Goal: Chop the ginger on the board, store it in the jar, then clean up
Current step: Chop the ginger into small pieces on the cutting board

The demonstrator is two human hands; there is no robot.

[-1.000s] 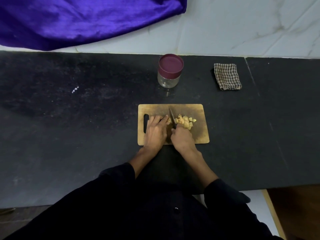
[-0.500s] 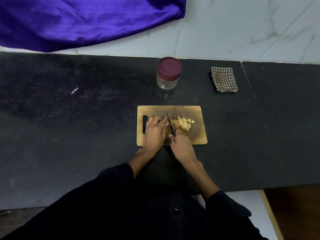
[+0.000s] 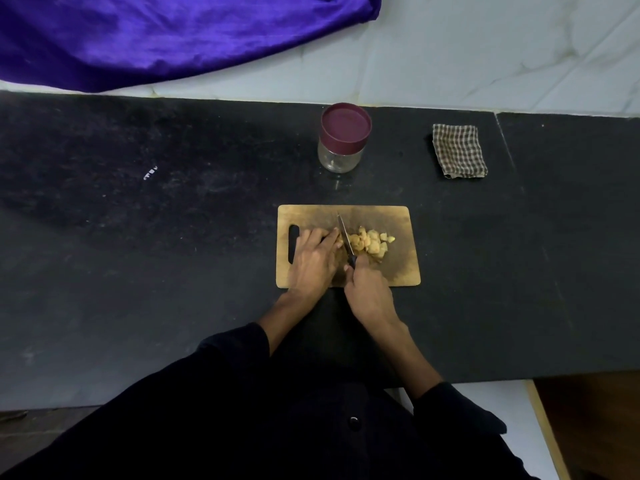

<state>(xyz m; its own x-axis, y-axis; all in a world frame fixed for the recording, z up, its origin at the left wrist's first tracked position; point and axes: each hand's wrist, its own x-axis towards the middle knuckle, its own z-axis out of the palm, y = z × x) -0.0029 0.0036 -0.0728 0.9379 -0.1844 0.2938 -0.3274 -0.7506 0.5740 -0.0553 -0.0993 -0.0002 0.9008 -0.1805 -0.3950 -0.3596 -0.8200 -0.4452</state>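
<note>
A wooden cutting board (image 3: 398, 220) lies on the black counter (image 3: 173, 254). Several pale chopped ginger pieces (image 3: 370, 242) sit in a pile on its middle. My right hand (image 3: 367, 292) grips the dark handle of a knife (image 3: 345, 237), whose blade points away from me just left of the pile. My left hand (image 3: 313, 259) lies on the board left of the blade, fingertips at an uncut ginger piece that is mostly hidden under them. A clear jar (image 3: 343, 140) with a maroon lid on stands behind the board.
A folded checked cloth (image 3: 459, 150) lies at the back right of the counter. A purple fabric (image 3: 156, 36) hangs over the white wall at the back left. The counter's front edge runs below my arms, with floor at the lower right.
The knife blade has shifted slightly left on the board, toward my left fingertips. The camera view has drifted a little; the jar and cloth have not moved.
</note>
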